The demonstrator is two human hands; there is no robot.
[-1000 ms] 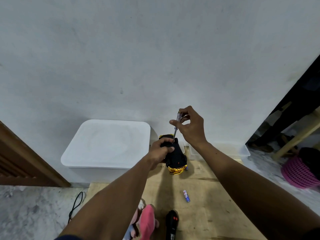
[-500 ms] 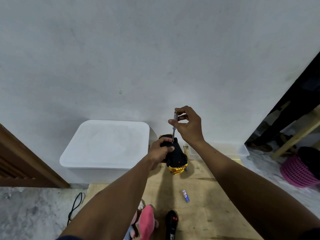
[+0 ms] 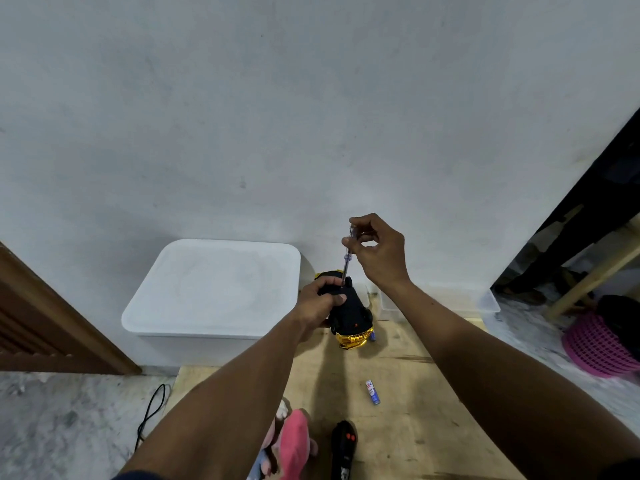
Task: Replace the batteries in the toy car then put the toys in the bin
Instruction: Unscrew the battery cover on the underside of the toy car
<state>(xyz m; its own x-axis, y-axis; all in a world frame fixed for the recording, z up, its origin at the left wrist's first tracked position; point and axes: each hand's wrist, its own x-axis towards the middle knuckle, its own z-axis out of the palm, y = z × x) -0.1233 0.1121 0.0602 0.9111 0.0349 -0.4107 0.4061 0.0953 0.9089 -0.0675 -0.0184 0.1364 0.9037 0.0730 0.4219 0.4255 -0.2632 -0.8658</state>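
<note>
The toy car [image 3: 353, 317], black underside up with a gold nose, rests on the wooden board [image 3: 408, 424]. My left hand [image 3: 317, 306] grips its left side. My right hand [image 3: 379, 252] pinches a thin clear-handled screwdriver [image 3: 347, 258] upright, its tip on the car's underside. A loose blue and white battery [image 3: 372, 392] lies on the board nearer me. Another blue battery [image 3: 373, 336] peeks out beside the car's nose. The white lidded bin [image 3: 214, 289] stands left of the car against the wall.
A pink plush toy [image 3: 294, 445] and a black remote control [image 3: 343, 448] lie at the board's near edge. A clear shallow tray [image 3: 450, 299] sits behind my right forearm. A pink basket [image 3: 602, 344] is at far right, a black cable [image 3: 152, 410] on the marble floor at left.
My right hand has shifted slightly on the screwdriver, fingers turning it. The left hand and car have stayed put.
</note>
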